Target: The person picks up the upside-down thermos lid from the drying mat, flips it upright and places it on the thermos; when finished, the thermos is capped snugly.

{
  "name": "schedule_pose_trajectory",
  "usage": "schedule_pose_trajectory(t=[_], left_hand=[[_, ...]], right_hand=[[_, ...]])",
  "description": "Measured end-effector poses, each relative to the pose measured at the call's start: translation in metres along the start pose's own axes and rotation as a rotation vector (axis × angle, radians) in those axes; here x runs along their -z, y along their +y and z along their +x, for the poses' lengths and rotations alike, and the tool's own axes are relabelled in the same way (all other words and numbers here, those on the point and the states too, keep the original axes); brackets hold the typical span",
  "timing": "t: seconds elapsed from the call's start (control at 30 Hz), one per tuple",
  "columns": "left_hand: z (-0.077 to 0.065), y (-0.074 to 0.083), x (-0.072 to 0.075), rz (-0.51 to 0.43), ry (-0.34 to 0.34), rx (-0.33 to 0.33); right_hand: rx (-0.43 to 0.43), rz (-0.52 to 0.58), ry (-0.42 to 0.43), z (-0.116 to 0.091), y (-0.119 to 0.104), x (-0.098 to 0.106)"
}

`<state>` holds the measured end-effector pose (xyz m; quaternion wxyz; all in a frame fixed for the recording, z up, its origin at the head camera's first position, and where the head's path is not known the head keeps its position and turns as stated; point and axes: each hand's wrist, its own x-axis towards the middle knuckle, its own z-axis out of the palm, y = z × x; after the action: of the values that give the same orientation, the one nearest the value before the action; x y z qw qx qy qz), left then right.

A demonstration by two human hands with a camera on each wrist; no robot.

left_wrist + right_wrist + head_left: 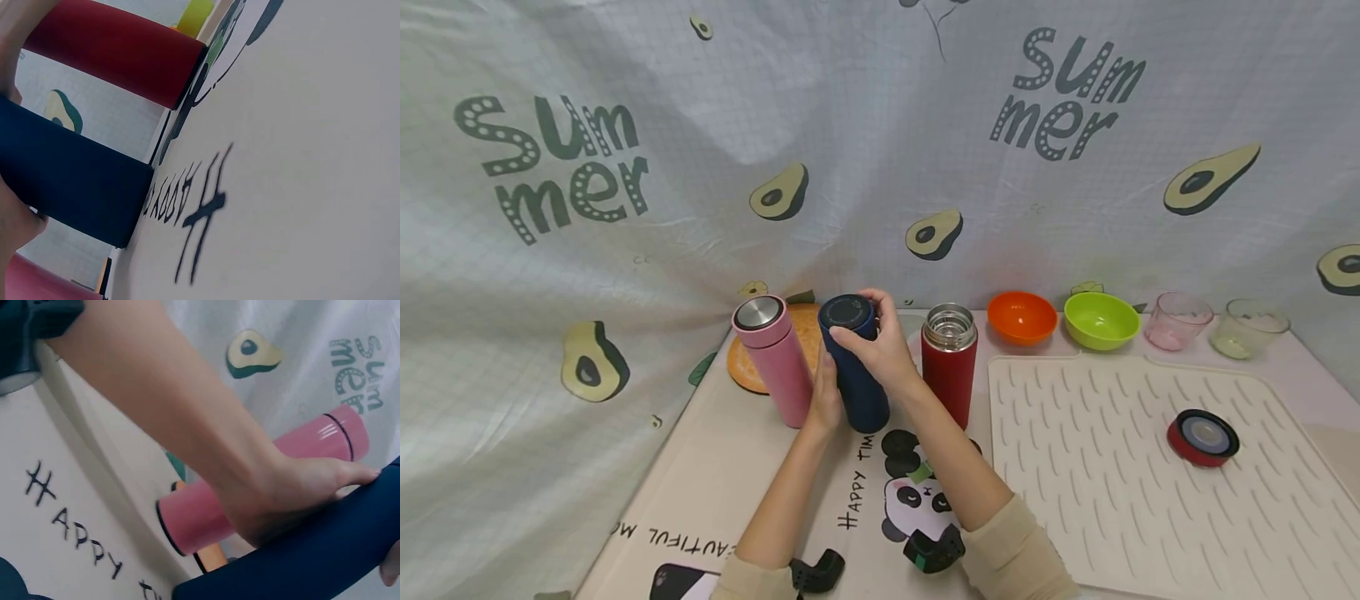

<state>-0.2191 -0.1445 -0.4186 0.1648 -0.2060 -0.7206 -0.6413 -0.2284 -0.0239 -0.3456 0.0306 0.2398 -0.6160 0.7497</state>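
A dark blue thermos (pixel 863 396) with a black-topped lid stands on the table between two other flasks. My left hand (pixel 826 398) holds its body from the left side. Around the lid at the top, my right hand (pixel 887 346) has its thumb in front and fingers behind. To the left is a closed pink thermos (pixel 784 375) with a silver lid top. On the right stands a red thermos (pixel 949 379), uncapped, its steel mouth showing. The left wrist view shows the blue thermos (pixel 69 172) with its base at the tabletop.
A red-and-black lid (pixel 1202 439) lies on the beige ridged mat (pixel 1045 467) at right. Behind the mat are an orange bowl (pixel 1022 319), a green bowl (pixel 1101 322), a pink glass (pixel 1177 322) and a yellowish glass (pixel 1247 331). A round orange board (pixel 745 367) lies behind the pink thermos.
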Motion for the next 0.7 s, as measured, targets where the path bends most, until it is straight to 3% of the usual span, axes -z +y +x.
schedule_pose_trajectory(t=[0.13,0.3,0.5,0.7], left_hand=[[-0.0004,-0.0002,0.0006,0.006,0.007,-0.009],[-0.0003,-0.0017,0.0011,-0.003,0.001,-0.051],[-0.0003,-0.0016,0.0016,-0.002,-0.012,-0.021],[0.001,-0.0012,0.0014,0.014,-0.015,-0.037]], right_hand=[[-0.055,0.032,-0.076,0.0003,0.0004,0.0025],[-0.047,0.001,-0.062,0.0016,0.0011,0.0036],[-0.049,0.053,-0.104,0.0021,0.0008,0.0035],[-0.038,0.019,0.012,0.0013,-0.0001,-0.0042]])
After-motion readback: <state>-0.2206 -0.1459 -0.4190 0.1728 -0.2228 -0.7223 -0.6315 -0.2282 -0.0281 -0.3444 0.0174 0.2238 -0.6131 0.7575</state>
